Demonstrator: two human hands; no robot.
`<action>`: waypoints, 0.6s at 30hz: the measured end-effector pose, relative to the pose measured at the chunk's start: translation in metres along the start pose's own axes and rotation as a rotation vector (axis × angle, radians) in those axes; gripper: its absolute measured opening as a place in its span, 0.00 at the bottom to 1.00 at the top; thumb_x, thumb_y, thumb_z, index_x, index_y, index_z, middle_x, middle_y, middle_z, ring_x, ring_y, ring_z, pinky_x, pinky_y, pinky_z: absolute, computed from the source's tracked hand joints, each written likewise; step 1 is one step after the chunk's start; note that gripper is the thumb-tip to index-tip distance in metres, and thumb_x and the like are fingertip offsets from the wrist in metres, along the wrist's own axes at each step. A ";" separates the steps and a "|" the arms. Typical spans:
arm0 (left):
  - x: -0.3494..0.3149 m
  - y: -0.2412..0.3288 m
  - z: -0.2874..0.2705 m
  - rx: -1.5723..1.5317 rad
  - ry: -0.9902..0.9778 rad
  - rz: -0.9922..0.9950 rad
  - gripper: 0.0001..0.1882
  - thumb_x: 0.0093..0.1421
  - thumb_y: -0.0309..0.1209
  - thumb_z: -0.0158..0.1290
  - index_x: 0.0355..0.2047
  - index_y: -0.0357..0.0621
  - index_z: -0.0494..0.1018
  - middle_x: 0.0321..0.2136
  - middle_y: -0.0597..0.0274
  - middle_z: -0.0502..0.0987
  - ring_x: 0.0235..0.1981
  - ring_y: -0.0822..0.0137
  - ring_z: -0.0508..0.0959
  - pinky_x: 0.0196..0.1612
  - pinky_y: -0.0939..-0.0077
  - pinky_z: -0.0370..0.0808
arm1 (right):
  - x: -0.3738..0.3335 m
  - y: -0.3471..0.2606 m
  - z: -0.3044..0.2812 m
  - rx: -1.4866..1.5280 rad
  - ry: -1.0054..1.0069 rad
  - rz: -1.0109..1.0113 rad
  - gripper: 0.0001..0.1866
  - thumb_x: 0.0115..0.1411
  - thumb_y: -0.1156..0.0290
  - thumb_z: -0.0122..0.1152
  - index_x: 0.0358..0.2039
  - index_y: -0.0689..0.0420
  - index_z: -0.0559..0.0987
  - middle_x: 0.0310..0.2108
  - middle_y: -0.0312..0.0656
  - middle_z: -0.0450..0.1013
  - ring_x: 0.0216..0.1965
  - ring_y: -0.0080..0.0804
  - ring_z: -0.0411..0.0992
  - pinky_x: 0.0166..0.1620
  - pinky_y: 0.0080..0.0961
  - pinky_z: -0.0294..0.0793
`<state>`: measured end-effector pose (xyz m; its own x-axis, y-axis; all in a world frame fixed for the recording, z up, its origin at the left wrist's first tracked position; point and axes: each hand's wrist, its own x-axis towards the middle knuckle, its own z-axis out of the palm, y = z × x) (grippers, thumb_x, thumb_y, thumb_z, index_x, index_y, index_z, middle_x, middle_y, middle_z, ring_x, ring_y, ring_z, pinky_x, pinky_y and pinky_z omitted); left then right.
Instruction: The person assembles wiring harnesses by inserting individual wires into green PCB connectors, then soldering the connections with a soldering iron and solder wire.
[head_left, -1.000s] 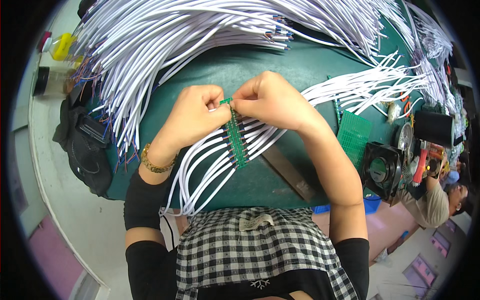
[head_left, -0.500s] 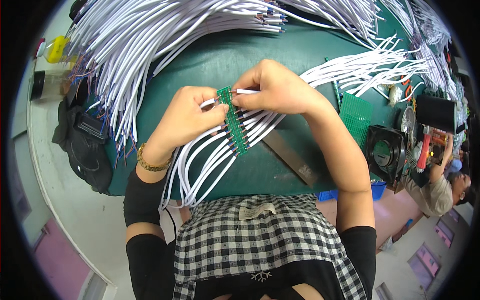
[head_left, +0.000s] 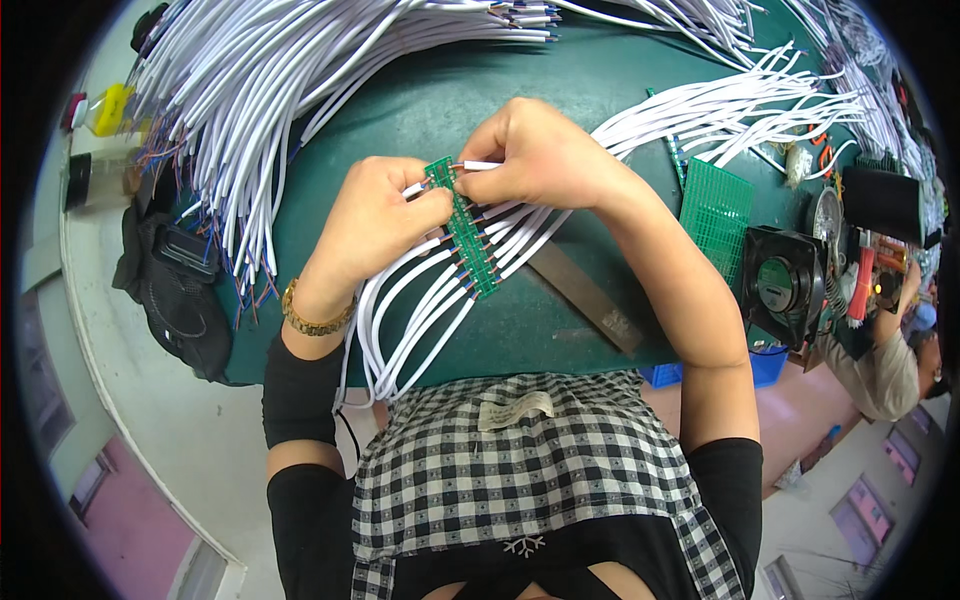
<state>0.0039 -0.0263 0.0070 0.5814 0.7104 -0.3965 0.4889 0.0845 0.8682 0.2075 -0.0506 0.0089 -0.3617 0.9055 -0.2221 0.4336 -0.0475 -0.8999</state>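
A narrow green circuit board (head_left: 470,240) is held up above the table, slanting down to the right, with white cables attached along both long edges. My left hand (head_left: 385,210) is closed at its upper left edge, thumb on the board and a cable end by the fingers. My right hand (head_left: 540,160) pinches a short-looking white cable (head_left: 484,166) whose end meets the board's upper right edge. Cables (head_left: 410,345) from the left edge loop down toward my apron, while those on the right (head_left: 530,235) run under my right hand.
Large bundles of white cables (head_left: 270,110) lie at the far left. More wired cables (head_left: 720,110) fan out at right, near a green board panel (head_left: 715,210) and a black fan (head_left: 783,285). A flat metal bar (head_left: 585,298) lies on the green table (head_left: 375,125). Another person (head_left: 870,365) works at far right.
Both hands and the board have shifted slightly up and to the left in the picture. My right hand keeps its pinch on the cable at the board's upper right edge.
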 end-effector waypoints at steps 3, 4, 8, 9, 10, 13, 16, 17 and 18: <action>0.000 -0.007 0.003 -0.111 -0.005 0.035 0.09 0.53 0.29 0.52 0.27 0.34 0.77 0.16 0.65 0.76 0.19 0.80 0.73 0.21 0.83 0.69 | 0.001 0.005 0.001 -0.038 0.013 -0.075 0.13 0.49 0.68 0.63 0.29 0.67 0.81 0.18 0.40 0.75 0.21 0.18 0.68 0.26 0.22 0.68; -0.001 -0.010 0.003 -0.176 -0.027 0.029 0.09 0.55 0.29 0.52 0.28 0.33 0.77 0.18 0.64 0.76 0.19 0.80 0.74 0.22 0.83 0.70 | 0.002 0.007 0.000 -0.036 0.016 -0.075 0.13 0.49 0.68 0.63 0.29 0.67 0.81 0.18 0.40 0.75 0.21 0.18 0.68 0.26 0.22 0.68; -0.003 -0.011 0.002 -0.250 -0.068 0.029 0.09 0.58 0.28 0.52 0.31 0.32 0.77 0.20 0.63 0.77 0.20 0.79 0.74 0.23 0.83 0.73 | 0.002 0.008 -0.001 0.064 -0.075 -0.082 0.14 0.51 0.67 0.63 0.32 0.66 0.81 0.21 0.40 0.76 0.23 0.19 0.70 0.28 0.22 0.70; -0.003 -0.010 0.002 -0.249 -0.070 0.029 0.09 0.58 0.28 0.52 0.31 0.32 0.77 0.20 0.63 0.77 0.20 0.79 0.74 0.23 0.83 0.73 | 0.002 0.007 -0.002 0.067 -0.083 -0.082 0.14 0.52 0.67 0.63 0.32 0.66 0.81 0.21 0.40 0.76 0.24 0.19 0.70 0.29 0.22 0.70; -0.002 -0.009 0.001 -0.230 -0.073 0.054 0.09 0.58 0.28 0.52 0.30 0.33 0.77 0.20 0.64 0.77 0.20 0.79 0.74 0.22 0.83 0.72 | 0.001 0.009 -0.001 0.069 -0.081 -0.081 0.14 0.52 0.67 0.63 0.32 0.66 0.81 0.21 0.40 0.76 0.24 0.19 0.70 0.29 0.22 0.70; 0.001 -0.014 -0.001 -0.156 -0.054 0.111 0.10 0.57 0.29 0.52 0.27 0.34 0.77 0.18 0.66 0.76 0.19 0.80 0.73 0.21 0.83 0.69 | 0.001 0.013 0.003 0.092 -0.015 -0.121 0.13 0.52 0.68 0.62 0.32 0.67 0.81 0.21 0.41 0.77 0.24 0.19 0.70 0.29 0.21 0.70; 0.002 -0.011 -0.001 -0.053 -0.019 0.137 0.11 0.56 0.30 0.52 0.23 0.34 0.76 0.16 0.67 0.75 0.18 0.81 0.72 0.20 0.82 0.67 | 0.000 0.010 0.003 0.089 -0.005 -0.088 0.14 0.50 0.68 0.62 0.32 0.66 0.81 0.21 0.41 0.77 0.23 0.20 0.71 0.28 0.21 0.70; 0.002 -0.008 -0.001 -0.004 -0.001 0.132 0.11 0.55 0.30 0.51 0.22 0.35 0.76 0.15 0.68 0.75 0.18 0.82 0.71 0.20 0.82 0.65 | 0.001 0.008 0.002 0.063 0.011 -0.094 0.14 0.49 0.68 0.62 0.31 0.66 0.81 0.21 0.42 0.77 0.23 0.20 0.71 0.28 0.21 0.69; 0.002 -0.004 0.001 -0.011 0.033 0.115 0.11 0.53 0.30 0.51 0.20 0.35 0.76 0.13 0.67 0.74 0.16 0.82 0.69 0.19 0.82 0.65 | 0.001 0.008 0.002 0.035 0.025 -0.099 0.14 0.48 0.67 0.62 0.30 0.66 0.82 0.20 0.42 0.76 0.22 0.20 0.71 0.27 0.21 0.69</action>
<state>0.0035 -0.0263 0.0025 0.6114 0.7387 -0.2837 0.4129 0.0081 0.9108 0.2086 -0.0513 0.0011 -0.3802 0.9169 -0.1218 0.3672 0.0287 -0.9297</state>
